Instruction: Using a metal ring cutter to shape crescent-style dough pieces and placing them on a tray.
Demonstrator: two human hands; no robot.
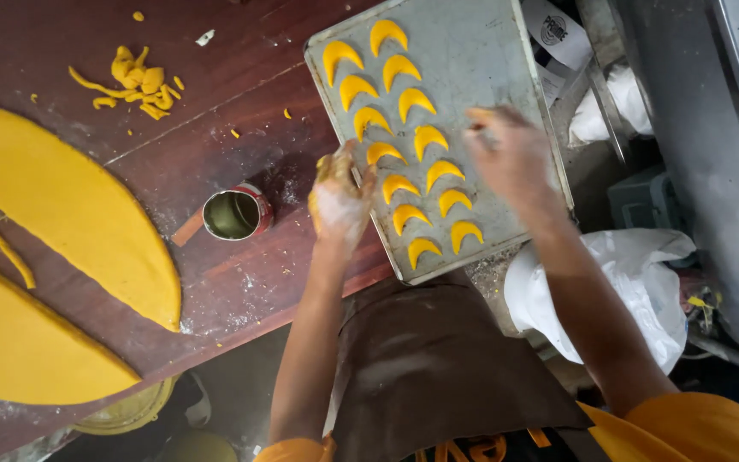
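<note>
Soft, fragile yellow crescent dough pieces (410, 186) (lift underneath); left hands (339, 198) gripping dough, right hands (513, 158) blurred, grip unclear.

Rolled yellow dough sheet (62, 201) spread on dark wooden bench (241, 111); dough scraps (134, 81) heaped near far edge; white plastic bag (635, 291) seen beside bench.

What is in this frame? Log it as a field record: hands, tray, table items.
left hand: floury, holds yellow dough pieces at the tray's left edge
right hand: over the tray's right half, fingertips blurred
baking tray: grey metal, on the table corner
crescents: yellow dough, two columns on the tray
tin can: open, left of the left hand
rolled dough sheet: yellow, cut, on the wooden table
scraps: small heap, table top
</note>
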